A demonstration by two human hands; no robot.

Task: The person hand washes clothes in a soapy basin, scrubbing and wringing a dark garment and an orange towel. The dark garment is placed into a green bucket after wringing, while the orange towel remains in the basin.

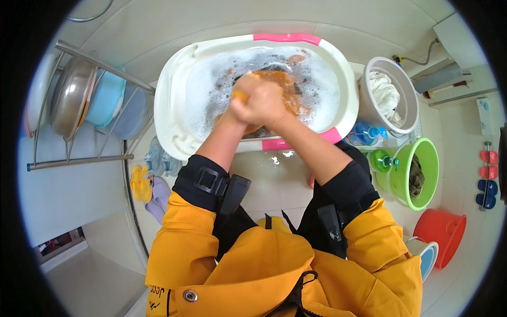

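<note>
A white plastic baby bathtub point(174, 95) with pink rim grips stands before me, full of foamy water point(321, 93). Over its middle, my left hand point(241, 106) and my right hand point(266, 98) are pressed together, fingers closed on an orange cloth point(283, 81). A fold of the cloth pokes out at the left hand, and the rest spreads into the suds beyond the right one. Some dark fabric shows beside the orange one, partly under foam. My fingers overlap, so the exact grip of each is partly hidden.
Right of the tub stand a grey bucket point(410, 99) with white cloth, blue point(362, 134) and green point(378, 160) bottles, a lime-green bucket point(429, 174) and a red bucket point(439, 233). Left, a metal rack point(99, 63) holds several basins; shoes and purple slippers point(159, 194) lie below.
</note>
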